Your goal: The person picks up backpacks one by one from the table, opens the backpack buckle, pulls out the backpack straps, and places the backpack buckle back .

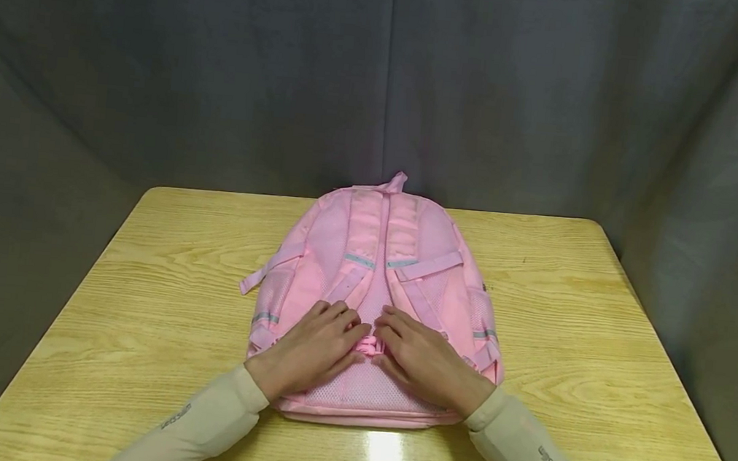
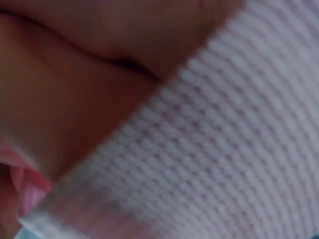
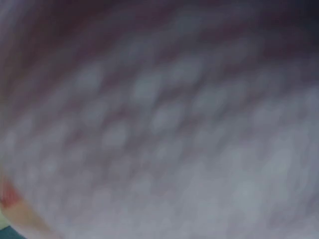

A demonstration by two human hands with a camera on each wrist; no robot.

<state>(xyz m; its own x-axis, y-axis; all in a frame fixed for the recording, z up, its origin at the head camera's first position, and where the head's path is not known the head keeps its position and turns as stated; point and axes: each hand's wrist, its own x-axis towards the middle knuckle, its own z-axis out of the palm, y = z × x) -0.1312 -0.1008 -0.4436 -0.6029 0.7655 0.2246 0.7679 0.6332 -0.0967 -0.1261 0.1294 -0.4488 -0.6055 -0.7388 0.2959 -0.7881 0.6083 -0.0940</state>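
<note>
A pink backpack [image 1: 349,393] lies flat on the table with its strap side up and its top loop pointing away from me. Both hands meet over the lower middle of its back panel, at a small pink buckle [image 1: 368,345]. My left hand [image 1: 316,339] holds the buckle from the left, fingers bent and thumb alongside. From the right, my right hand [image 1: 427,353] grips it with curled fingers. Fingers hide part of the buckle. Pale textured fabric [image 2: 214,139] fills much of the left wrist view beside skin; the right wrist view is blurred fabric [image 3: 164,114].
The backpack rests mid-table on a light wooden tabletop [image 1: 159,300]. Padded shoulder straps [image 1: 365,226] run down its middle, and a loose strap end [image 1: 251,282] sticks out at the left. Dark grey curtains [image 1: 224,79] hang behind and at both sides.
</note>
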